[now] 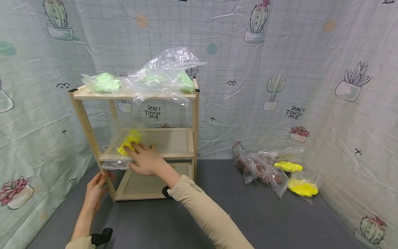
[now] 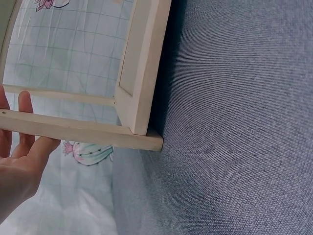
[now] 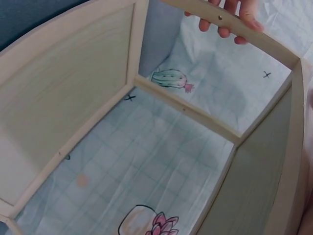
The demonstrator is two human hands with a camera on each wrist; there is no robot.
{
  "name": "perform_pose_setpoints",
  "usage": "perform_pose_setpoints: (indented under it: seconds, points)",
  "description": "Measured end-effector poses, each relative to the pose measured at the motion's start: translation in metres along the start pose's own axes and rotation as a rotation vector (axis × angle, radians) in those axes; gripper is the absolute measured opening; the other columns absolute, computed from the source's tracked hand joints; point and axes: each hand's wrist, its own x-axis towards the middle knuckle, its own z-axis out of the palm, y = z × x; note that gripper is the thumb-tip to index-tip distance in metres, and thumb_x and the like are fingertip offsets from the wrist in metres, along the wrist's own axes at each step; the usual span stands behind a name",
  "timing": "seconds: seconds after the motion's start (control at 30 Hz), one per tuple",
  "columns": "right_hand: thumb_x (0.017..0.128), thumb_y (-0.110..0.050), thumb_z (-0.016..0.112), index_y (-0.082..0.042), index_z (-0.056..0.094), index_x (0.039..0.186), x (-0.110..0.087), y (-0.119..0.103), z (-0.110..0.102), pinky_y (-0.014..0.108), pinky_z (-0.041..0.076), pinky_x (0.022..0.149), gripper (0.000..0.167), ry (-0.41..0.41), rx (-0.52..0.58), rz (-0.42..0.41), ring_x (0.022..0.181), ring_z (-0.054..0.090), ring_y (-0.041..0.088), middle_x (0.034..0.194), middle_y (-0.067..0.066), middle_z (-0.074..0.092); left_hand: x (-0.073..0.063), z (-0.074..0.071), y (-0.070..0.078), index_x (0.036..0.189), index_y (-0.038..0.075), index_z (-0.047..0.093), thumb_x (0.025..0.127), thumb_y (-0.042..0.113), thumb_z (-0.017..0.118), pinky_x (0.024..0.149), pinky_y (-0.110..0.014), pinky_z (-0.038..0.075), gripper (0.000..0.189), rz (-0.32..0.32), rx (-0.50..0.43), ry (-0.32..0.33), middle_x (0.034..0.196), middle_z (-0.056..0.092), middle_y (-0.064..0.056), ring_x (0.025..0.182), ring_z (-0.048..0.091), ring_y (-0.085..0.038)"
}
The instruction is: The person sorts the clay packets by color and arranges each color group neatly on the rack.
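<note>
A light wooden three-tier rack (image 1: 168, 155) stands on the dark cloth-covered surface. My left hand (image 1: 94, 190) grips its front left post (image 2: 83, 131) below the middle shelf, fingers and thumb on either side of the wood. On the left of the middle shelf lies a clear plastic bag with a bright yellow lump (image 1: 125, 145) inside; part of the bag hangs over the front edge. My right hand (image 1: 147, 159) rests on this bag with spread fingers, palm down. In the right wrist view the right hand's fingers and the bag are hidden behind the shelf.
Clear bags with pale green lumps (image 1: 107, 83) lie on the top shelf, some plastic overhanging its front. At the right lie a bag with brownish-red contents (image 1: 264, 171) and two bags with yellow lumps (image 1: 303, 188). A cactus-print sheet (image 1: 230, 114) hangs behind and at both sides.
</note>
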Motion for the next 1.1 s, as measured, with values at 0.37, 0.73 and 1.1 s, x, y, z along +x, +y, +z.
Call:
perform_pose_setpoints:
  seconds: [0.37,0.73,1.1]
  points:
    - [0.093,-0.054,0.017,-0.035,-0.007,0.141,0.010,-0.002,-0.001,0.049,0.019,0.106,0.057,-0.034,0.041,0.017,0.139,0.010,0.016,0.151,-0.007,0.003,0.003,0.002,0.000,0.115,0.014,0.052,0.092,0.035,0.041,0.065,-0.012,0.043,0.033,-0.030,0.074,0.031,0.086,0.061,0.023,0.083,0.058,0.009]
    - [0.093,-0.055,0.015,-0.036,-0.002,0.142,0.011,-0.004,-0.001,0.046,0.020,0.107,0.055,0.006,0.075,0.016,0.140,0.006,0.014,0.151,-0.007,0.002,0.002,0.000,0.004,0.109,0.024,0.053,0.092,0.037,0.041,0.064,-0.011,0.042,0.025,-0.065,0.097,0.014,0.086,0.062,0.023,0.084,0.056,0.010]
    - [0.096,-0.046,0.020,-0.029,0.021,0.141,-0.021,0.010,0.004,0.045,0.020,0.107,0.048,0.206,0.142,-0.080,0.139,0.009,0.015,0.149,-0.004,0.017,0.002,-0.001,0.000,0.111,0.017,0.053,0.093,0.034,0.041,0.065,-0.012,0.043,0.028,-0.027,0.076,0.011,0.087,0.061,0.022,0.084,0.057,0.009]
